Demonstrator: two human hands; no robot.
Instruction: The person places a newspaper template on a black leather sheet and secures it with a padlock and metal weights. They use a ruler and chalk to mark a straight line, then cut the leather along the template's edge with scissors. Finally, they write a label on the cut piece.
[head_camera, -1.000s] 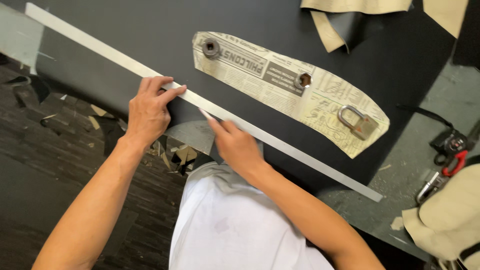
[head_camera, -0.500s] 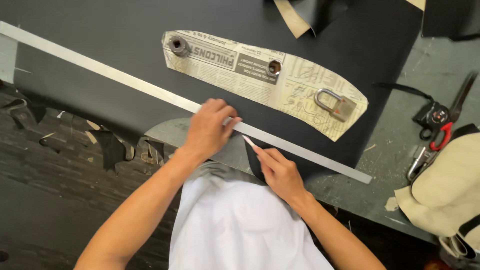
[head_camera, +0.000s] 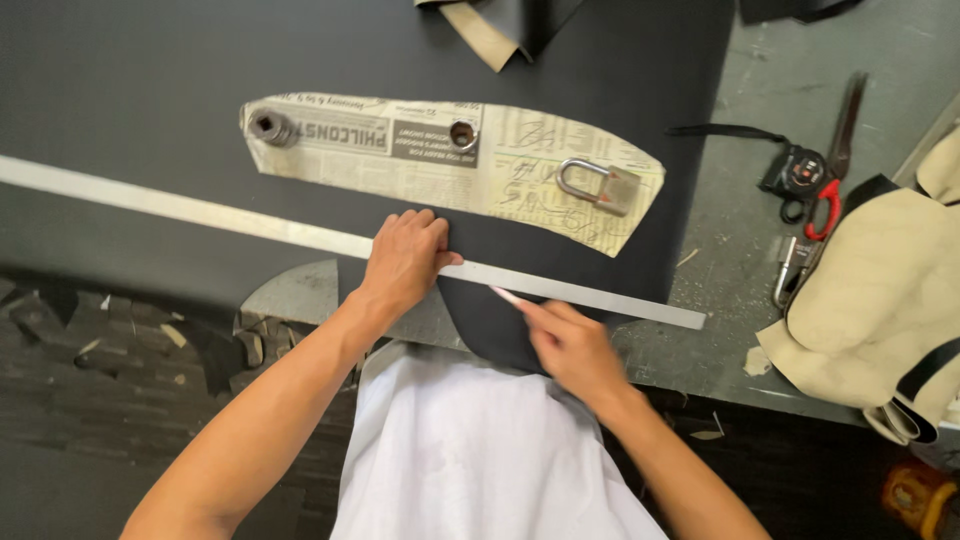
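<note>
A long metal ruler lies slanted across a sheet of black material on the table. My left hand presses flat on the ruler near its middle. My right hand grips a thin pale marking stick, whose tip touches the black sheet just below the ruler's edge. A newspaper pattern piece rests on the sheet above the ruler, weighted by a metal socket, a small ring-like weight and a padlock.
Red-handled scissors and a black tape measure lie on the grey tabletop at right. Beige material hangs over the right edge. Folded beige and black pieces sit at the top. Scraps litter the dark floor.
Both hands slid to the right along the ruler. The right hand with the marking stick moved further right along the ruler's lower edge.
</note>
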